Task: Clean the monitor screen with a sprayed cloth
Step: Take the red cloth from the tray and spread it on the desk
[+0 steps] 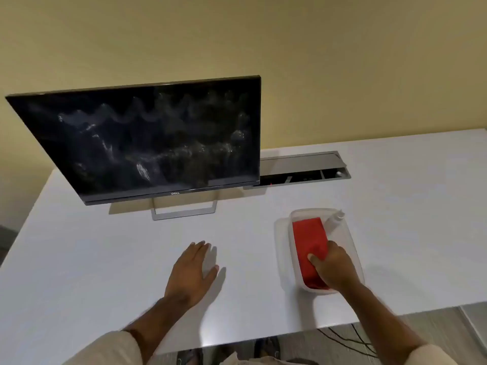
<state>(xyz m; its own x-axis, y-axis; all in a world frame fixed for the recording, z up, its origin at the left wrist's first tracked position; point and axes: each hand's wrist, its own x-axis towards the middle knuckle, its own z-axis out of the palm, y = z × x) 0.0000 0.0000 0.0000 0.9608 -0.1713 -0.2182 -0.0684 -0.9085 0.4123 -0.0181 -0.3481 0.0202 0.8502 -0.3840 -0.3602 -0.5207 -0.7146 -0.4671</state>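
Monitor (147,143), marked DELL, smeared; right hand (333,264) apparently grips red cloth (309,241); left hand (192,272) flat, open.

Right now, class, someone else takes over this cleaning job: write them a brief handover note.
Left hand: flat on the white table, empty.
Right hand: in the clear tray, gripping the red cloth.
Spray bottle: lying in the tray beside the cloth.
Monitor: upright, off, screen smeared.
Done: cloth reached.
Left: lift cloth, spray it, wipe screen.

one monitor (147,138); one cloth (309,243); two hands (191,272)
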